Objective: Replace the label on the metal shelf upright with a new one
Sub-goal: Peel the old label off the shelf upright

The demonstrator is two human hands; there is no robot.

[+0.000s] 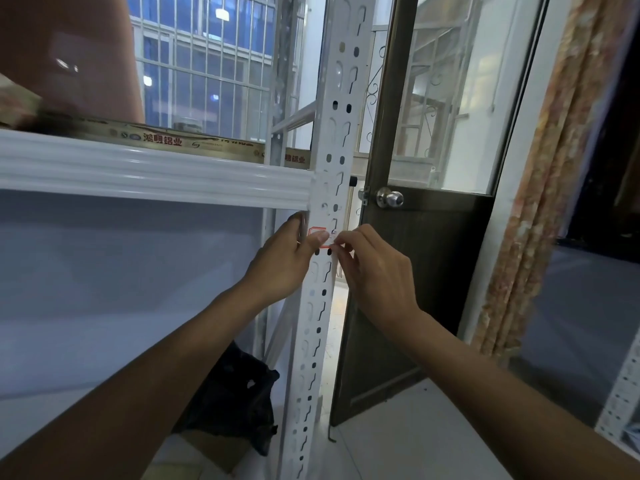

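Observation:
A white perforated metal shelf upright (327,306) runs from top to bottom through the middle of the view. A small white label with a red outline (320,233) sits on it just below the white shelf beam (156,169). My left hand (284,261) wraps around the upright's left edge, its thumb pressed flat on the label. My right hand (372,268) is at the upright's right edge, thumb and forefinger pinched at the label's lower right corner. Most of the label is hidden under my thumb.
A dark brown door (415,271) with a round metal knob (389,198) stands ajar just right of the upright. A black bag (239,393) lies on the floor behind the shelf. Barred windows are behind. A patterned curtain (540,202) hangs at the right.

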